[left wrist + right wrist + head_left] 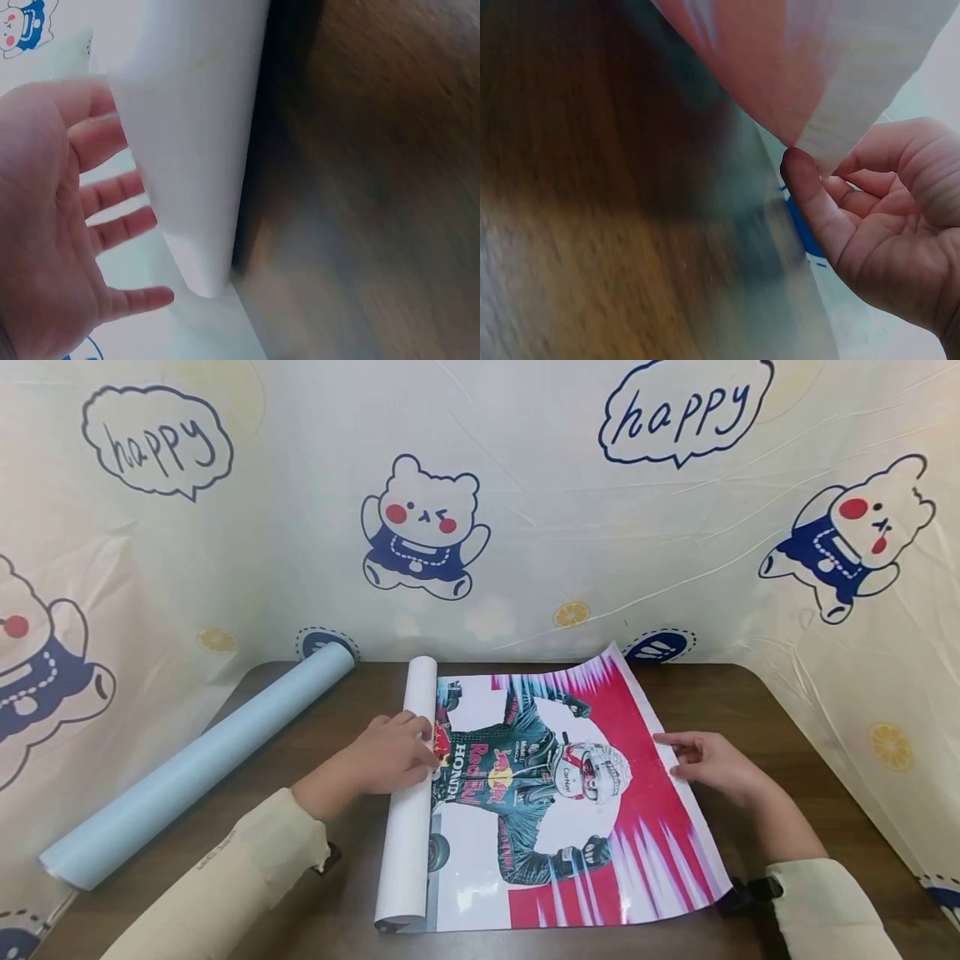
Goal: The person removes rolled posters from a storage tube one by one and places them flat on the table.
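A partly unrolled poster (540,827) lies on the brown table, printed with a racing driver in a helmet on red and white. Its left part is still wound into a white roll (405,860). My left hand (393,752) rests across the roll around its middle; in the left wrist view its fingers (112,195) extend loosely against the roll's side. At the poster's right edge, my right hand (716,764) pinches the paper; in the right wrist view thumb and forefinger meet at the lifted edge (840,127). The far right corner curls upward.
A long light-blue roll (202,760) lies diagonally on the left of the table (780,718), its near end by the left edge. Behind the table hangs a pale sheet (540,527) with printed bears and "happy" bubbles.
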Demonstrator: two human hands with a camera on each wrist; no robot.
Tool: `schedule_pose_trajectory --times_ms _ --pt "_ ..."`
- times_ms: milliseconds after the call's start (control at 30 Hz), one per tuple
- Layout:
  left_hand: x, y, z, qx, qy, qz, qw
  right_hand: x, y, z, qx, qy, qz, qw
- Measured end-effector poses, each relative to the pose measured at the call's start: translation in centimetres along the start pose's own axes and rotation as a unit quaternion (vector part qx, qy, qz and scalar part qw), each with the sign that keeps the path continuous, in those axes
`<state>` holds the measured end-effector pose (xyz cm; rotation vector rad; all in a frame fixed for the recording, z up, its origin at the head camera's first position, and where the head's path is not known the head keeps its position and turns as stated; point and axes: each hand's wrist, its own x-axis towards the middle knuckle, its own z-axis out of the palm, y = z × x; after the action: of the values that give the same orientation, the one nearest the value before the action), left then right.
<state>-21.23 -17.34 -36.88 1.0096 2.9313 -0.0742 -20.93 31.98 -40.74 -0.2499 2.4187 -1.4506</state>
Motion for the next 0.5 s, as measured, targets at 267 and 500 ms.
schedule_pose_trajectory --times_ms 267,500 --pt "-0.8 -1.4 0.6 -0.040 -0.008 -0.070 0.9967 -0.5 0.6 -0.7 -0.007 0.011 0.004 0.9999" --pt "-2.1 -2.7 0.6 -0.068 -0.012 -0.077 0.9946 -0.9 1.1 -1.2 -0.041 0.028 -0.005 0.9988"
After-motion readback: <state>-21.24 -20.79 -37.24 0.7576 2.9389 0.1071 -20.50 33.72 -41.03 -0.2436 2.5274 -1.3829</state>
